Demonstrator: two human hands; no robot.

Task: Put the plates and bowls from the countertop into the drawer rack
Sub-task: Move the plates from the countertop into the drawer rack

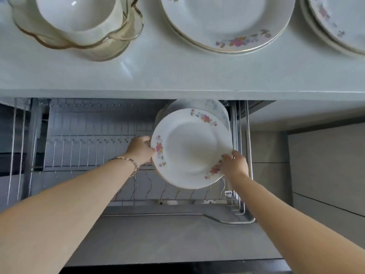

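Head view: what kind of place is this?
Most likely a home kitchen: a countertop holding floral plates and bowls, with a pull-out wire dish rack in the drawer below.

Countertop [177,76], pale grey: carried a stack of bowls [79,22] at left, floral plates [227,22] at centre, further plates [339,20] at right edge.

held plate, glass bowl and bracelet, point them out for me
held plate [189,149], head view, on its white centre
glass bowl [110,46], head view, on its wavy side wall
bracelet [134,165], head view, on the band at the left wrist
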